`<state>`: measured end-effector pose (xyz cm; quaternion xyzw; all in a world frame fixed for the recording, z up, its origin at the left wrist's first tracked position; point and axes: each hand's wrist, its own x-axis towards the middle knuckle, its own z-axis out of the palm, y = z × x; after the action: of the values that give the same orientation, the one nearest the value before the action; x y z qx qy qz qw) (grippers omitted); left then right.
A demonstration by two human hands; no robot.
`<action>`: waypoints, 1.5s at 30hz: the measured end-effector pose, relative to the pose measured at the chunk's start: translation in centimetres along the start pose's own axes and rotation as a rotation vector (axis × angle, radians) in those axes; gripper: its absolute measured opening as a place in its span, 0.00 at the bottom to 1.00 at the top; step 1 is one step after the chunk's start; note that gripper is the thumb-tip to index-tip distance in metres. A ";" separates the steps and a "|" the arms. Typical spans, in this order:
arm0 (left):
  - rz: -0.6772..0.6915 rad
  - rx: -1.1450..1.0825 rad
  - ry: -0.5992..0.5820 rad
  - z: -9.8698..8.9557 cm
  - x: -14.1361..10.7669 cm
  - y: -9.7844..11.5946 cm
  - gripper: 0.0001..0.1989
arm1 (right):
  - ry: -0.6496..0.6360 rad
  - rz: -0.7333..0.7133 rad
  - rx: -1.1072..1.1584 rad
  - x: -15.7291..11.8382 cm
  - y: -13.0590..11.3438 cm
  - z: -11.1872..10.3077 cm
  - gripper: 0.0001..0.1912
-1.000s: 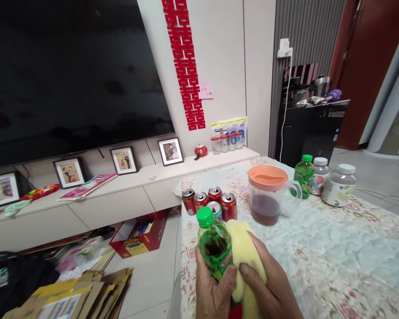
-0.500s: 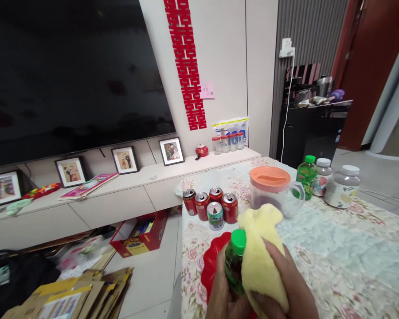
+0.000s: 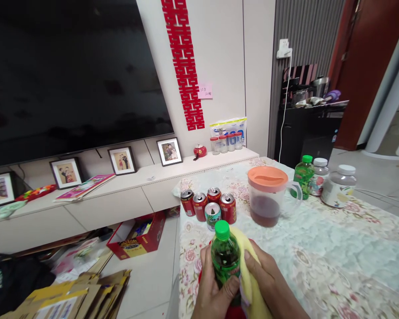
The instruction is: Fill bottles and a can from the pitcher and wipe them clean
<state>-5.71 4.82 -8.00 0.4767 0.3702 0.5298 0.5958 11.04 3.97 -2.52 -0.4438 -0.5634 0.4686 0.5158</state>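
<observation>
My left hand [image 3: 213,288] is wrapped round a green plastic bottle [image 3: 225,254] with a green cap, held upright over the near part of the table. In my right hand [image 3: 269,277] is a yellow cloth [image 3: 249,270], bunched against the bottle's right side. Behind the hands, a red dish [image 3: 201,277] is mostly hidden. Just past the bottle stand several red drink cans [image 3: 228,207] and one teal can [image 3: 213,216], their tops opened. To their right stands a clear pitcher [image 3: 266,199] with an orange lid and dark liquid inside.
Farther right on the flowered tablecloth [image 3: 322,248] are another green bottle [image 3: 304,177] and two white-capped jars [image 3: 339,186]. A low cabinet [image 3: 119,188] with framed photos runs along the wall. A red box [image 3: 138,235] and flattened cardboard [image 3: 73,297] lie on the floor.
The cloth has dropped from around the bottle's upper part to its right side, uncovering more of the bottle and the pitcher. The bottle has shifted slightly left and up.
</observation>
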 end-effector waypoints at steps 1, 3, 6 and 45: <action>-0.011 0.011 0.026 -0.2 0.2 0.1 0.50 | -0.008 -0.024 -0.084 0.0 0.1 -0.1 0.26; -0.040 -0.002 0.005 -0.4 0.7 0.7 0.49 | -0.017 -0.064 -0.278 0.0 0.6 -0.3 0.22; 0.031 -0.045 -0.089 -0.4 1.2 1.9 0.45 | -0.056 -0.060 -0.538 0.0 2.0 -0.5 0.19; -0.015 0.250 -0.055 0.5 0.3 5.5 0.40 | -0.153 -0.016 -0.629 -0.4 1.1 -1.5 0.19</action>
<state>-6.68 4.96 -2.58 0.5587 0.4204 0.4619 0.5456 12.61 3.91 -3.66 -0.5406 -0.7212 0.2994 0.3131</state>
